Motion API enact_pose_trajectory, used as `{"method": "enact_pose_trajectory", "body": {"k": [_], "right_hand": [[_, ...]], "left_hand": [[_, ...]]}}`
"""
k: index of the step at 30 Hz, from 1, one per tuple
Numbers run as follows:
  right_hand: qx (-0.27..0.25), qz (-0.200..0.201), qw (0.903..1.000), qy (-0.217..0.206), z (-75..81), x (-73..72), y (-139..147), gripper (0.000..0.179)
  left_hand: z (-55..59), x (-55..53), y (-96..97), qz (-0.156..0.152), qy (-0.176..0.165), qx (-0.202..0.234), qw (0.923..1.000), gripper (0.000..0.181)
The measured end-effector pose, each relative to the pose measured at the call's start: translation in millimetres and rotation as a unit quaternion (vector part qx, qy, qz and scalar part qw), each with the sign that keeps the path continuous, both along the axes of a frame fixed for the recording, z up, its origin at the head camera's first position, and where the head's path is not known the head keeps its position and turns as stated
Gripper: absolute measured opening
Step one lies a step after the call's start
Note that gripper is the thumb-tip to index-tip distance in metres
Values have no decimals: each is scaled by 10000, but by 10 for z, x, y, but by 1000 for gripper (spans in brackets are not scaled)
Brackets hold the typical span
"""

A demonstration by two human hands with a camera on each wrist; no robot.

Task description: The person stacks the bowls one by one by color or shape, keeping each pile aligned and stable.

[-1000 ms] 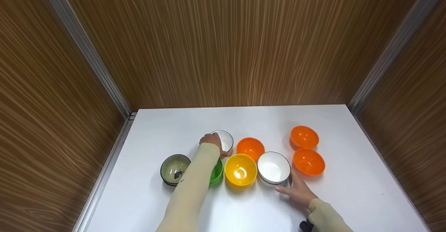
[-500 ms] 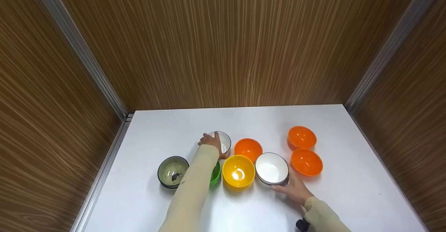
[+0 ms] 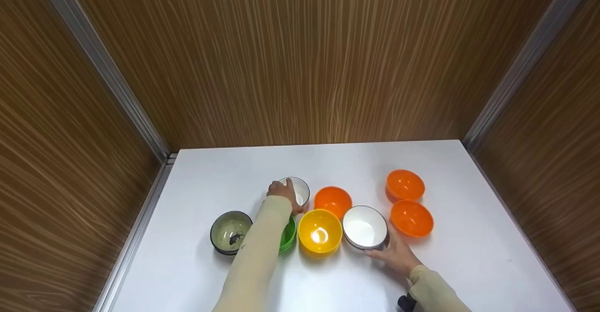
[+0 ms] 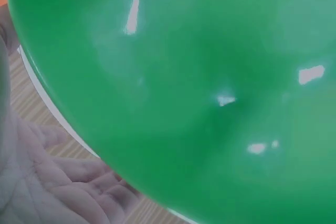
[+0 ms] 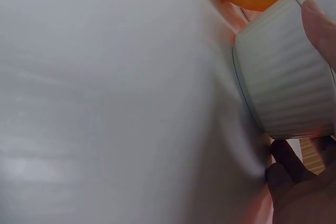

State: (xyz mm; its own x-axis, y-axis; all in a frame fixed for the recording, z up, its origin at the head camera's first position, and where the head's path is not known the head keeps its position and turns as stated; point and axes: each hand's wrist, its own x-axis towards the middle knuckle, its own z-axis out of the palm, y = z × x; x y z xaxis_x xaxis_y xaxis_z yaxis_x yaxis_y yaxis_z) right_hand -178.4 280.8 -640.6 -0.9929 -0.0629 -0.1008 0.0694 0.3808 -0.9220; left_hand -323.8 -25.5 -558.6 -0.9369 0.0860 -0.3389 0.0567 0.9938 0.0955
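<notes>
Head view: bowls stand on a white table point(image 3: 328, 279), a row of stacks running left to right across it.
Grey-green bowl stack point(image 3: 227, 230): nearest the table's left edge; a dark mark inside is too small to read.
Left hand point(image 3: 283, 192): at the dark-rimmed white bowl point(image 3: 301, 190) toward the far edge, thumb apart from the fingers; cannot tell whether the grip clamps it.
Right hand point(image 3: 397, 253): thumb and fingers clamped round the white bowl stack point(image 3: 364, 227), right of the yellow bowl stack point(image 3: 320, 232).
Green bowl stack point(image 3: 288, 234): partly behind the left sleeve point(image 3: 258, 256).
Orange bowls point(image 3: 333, 198): one behind the yellow, two toward the right edge.
</notes>
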Motion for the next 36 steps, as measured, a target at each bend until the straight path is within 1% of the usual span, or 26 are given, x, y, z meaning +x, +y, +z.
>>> {"method": "enact_pose_trajectory", "body": {"k": [5, 10, 12, 16, 20, 23, 25, 26, 28, 30, 31, 33, 36], "right_hand": [[35, 50, 10000, 56, -11, -14, -15, 123], [23, 100, 9999, 123, -23, -21, -36, 119], [44, 141, 9998, 116, -25, -28, -36, 119], [89, 176, 9998, 100, -17, -51, -24, 121], [78, 177, 9998, 91, -8, -81, -22, 122], [69, 184, 9998, 46, -1, -86, -29, 123], [36, 200, 9998, -25, 64, -73, -52, 122], [38, 219, 9997, -45, 114, -60, -68, 121], [44, 231, 9997, -30, 106, -77, -66, 121], [75, 230, 9997, -37, 92, -97, -61, 122], [96, 245, 9997, -3, 67, -112, -51, 122], [132, 233, 9996, 4, -32, -157, -18, 124], [150, 203, 9996, -92, -25, -176, -10, 124]], "left_hand": [[-28, 3, -25, 40, 155, 126, 9998, 108], [-37, 18, -77, -179, 337, 262, 9989, 113], [-17, 24, -90, -227, 366, 320, 9986, 114], [48, 11, -93, -77, 342, 677, 9971, 116], [153, -13, -76, 38, 448, 977, 9942, 120], [257, -25, -55, 103, 559, 1152, 9917, 123], [330, -22, -32, 103, 636, 1276, 9897, 122], [367, -19, -17, 80, 697, 1328, 9886, 121], [450, -7, 21, 7, 873, 1436, 9858, 118], [538, 28, 67, -108, 1086, 1525, 9823, 114], [577, 48, 92, -159, 1191, 1579, 9801, 112], [651, 96, 152, -271, 1334, 1693, 9761, 110], [730, 185, 254, -485, 1412, 1813, 9720, 107]]}}
